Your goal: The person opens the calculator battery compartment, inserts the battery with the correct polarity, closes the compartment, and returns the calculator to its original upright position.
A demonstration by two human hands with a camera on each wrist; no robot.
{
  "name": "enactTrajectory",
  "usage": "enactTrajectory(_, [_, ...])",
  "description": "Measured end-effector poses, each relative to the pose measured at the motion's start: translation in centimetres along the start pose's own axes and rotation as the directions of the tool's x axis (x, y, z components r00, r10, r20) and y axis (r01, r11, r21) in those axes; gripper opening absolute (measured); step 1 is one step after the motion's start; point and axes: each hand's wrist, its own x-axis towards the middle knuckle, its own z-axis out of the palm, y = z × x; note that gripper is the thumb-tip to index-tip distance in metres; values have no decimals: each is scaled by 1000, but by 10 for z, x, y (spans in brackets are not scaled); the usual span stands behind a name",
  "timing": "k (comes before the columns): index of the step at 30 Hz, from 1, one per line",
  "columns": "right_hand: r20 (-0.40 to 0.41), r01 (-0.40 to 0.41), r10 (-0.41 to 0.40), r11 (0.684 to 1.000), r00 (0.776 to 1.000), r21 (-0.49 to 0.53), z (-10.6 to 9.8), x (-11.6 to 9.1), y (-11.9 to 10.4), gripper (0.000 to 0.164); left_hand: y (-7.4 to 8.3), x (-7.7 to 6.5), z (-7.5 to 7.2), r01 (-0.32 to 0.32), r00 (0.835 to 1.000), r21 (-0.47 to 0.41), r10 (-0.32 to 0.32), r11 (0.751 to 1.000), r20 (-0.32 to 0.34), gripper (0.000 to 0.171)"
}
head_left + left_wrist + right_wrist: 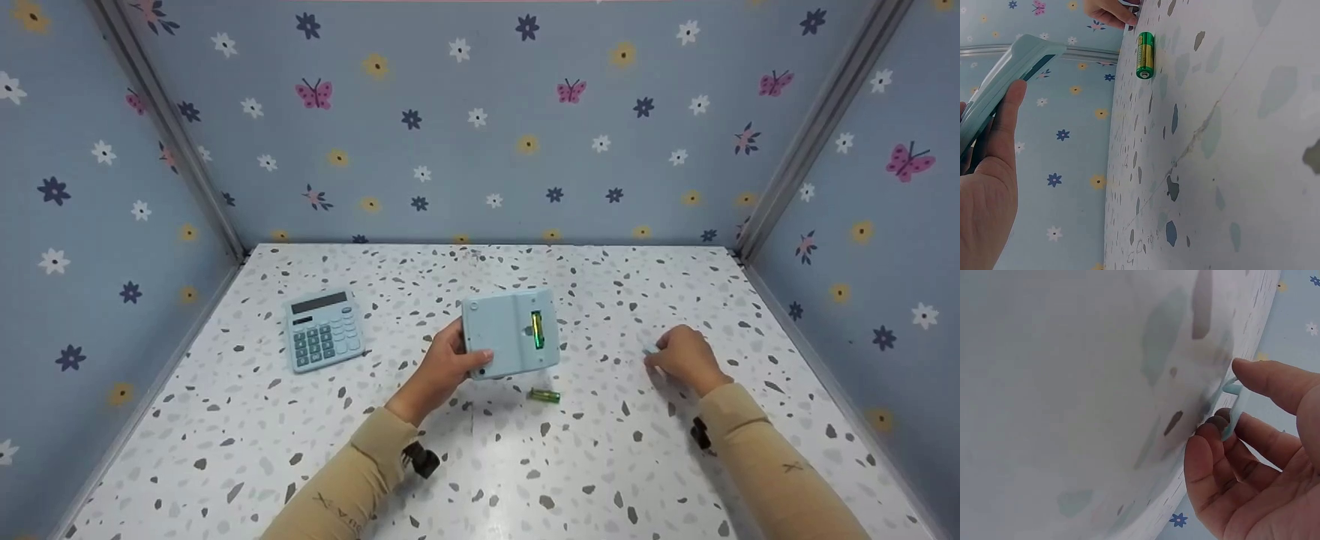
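My left hand (441,369) grips a light blue calculator (491,330) by its left edge, thumb on the back, which faces up. Its battery slot is uncovered, and a green and gold battery (537,330) lies inside. Below the calculator, a second battery (544,395) rests on the table, also seen in the left wrist view. Off to the right, my right hand (684,358) pinches a small light blue battery cover (1235,410) at the tabletop. Fingers hide most of that cover in the head view.
Another light blue calculator (325,331) lies keys up on the left of the speckled white table (420,285). Flower-patterned panels (480,135) stand at the back and both sides, joined by metal corner posts (169,127).
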Motion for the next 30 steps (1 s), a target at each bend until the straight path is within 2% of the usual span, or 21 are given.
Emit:
enactTrajectory(10, [-67, 14, -12, 999, 998, 33, -5, -3, -14, 56, 4, -1, 2, 11, 1000, 0, -11, 1000, -19, 75])
enactTrajectory(20, [-202, 167, -151, 984, 968, 65, 0, -8, -20, 50, 1, 0, 3, 15, 1000, 4, -14, 1000, -20, 77])
enactTrajectory(24, [-215, 198, -178, 977, 960, 77, 1, -10, -23, 47, 0, 0, 3, 11, 1000, 7, -11, 1000, -15, 77])
enactTrajectory(30, [-214, 201, -173, 973, 961, 116, 3, -14, -30, 43, 0, 1, 2, 15, 1000, 26, -14, 1000, -16, 76])
